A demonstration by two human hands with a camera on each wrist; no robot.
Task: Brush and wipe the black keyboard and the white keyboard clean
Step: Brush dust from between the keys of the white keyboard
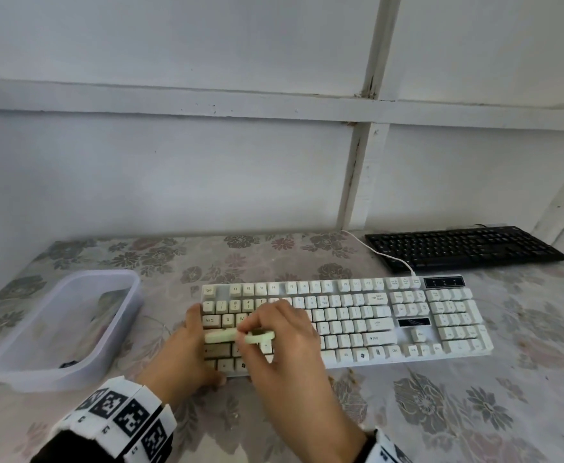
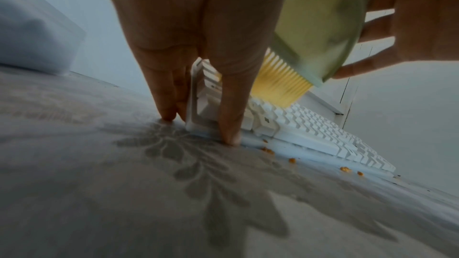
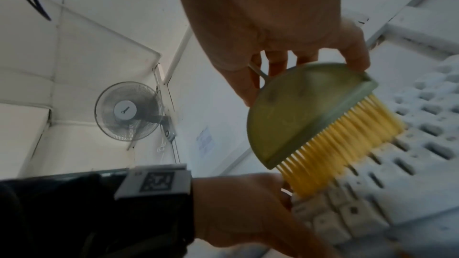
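Note:
The white keyboard [image 1: 374,322] lies mid-table on a floral cloth. My right hand [image 1: 273,332] pinches a pale green brush [image 1: 230,336] by its rounded back. The brush's yellow bristles [image 3: 342,138] rest on the keys at the keyboard's left end [image 2: 310,125]. My left hand [image 1: 190,349] braces the front left corner of that keyboard. Its straight fingers [image 2: 168,93] stand on the cloth beside the left edge, and its thumb [image 2: 231,117] lies against the front edge. The black keyboard [image 1: 460,247] sits untouched at the back right.
A clear plastic tub [image 1: 133,282] stands left of the white keyboard. Orange crumbs [image 2: 268,150] lie on the cloth along the keyboard's front edge. A white cable [image 1: 384,255] runs from the white keyboard past the black one. The wall rises right behind the table.

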